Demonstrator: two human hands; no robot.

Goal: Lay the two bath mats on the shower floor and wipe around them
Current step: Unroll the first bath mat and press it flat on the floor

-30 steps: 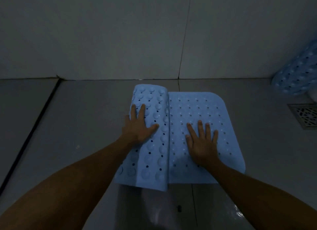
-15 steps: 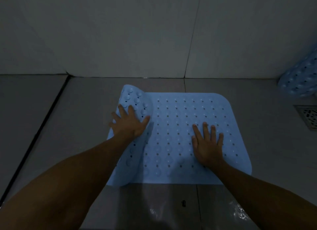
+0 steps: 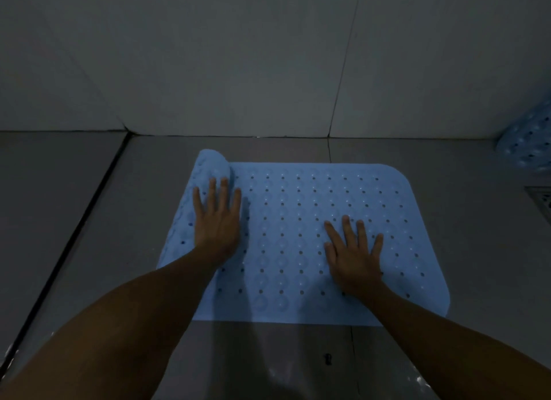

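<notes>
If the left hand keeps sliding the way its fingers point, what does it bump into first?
Probably the curled-up corner of the blue mat, just beyond the left hand. Past that comes bare floor, then the wall.

Dim, bluish light throughout. Pale wall tiles (image 3: 238, 56) behind, split by a thin vertical grout line. Grey floor tiles (image 3: 74, 191) below, crossed by a dark diagonal joint (image 3: 68, 244). Metal floor drain (image 3: 541, 204) at far right. Wet sheen nearest the camera.
</notes>
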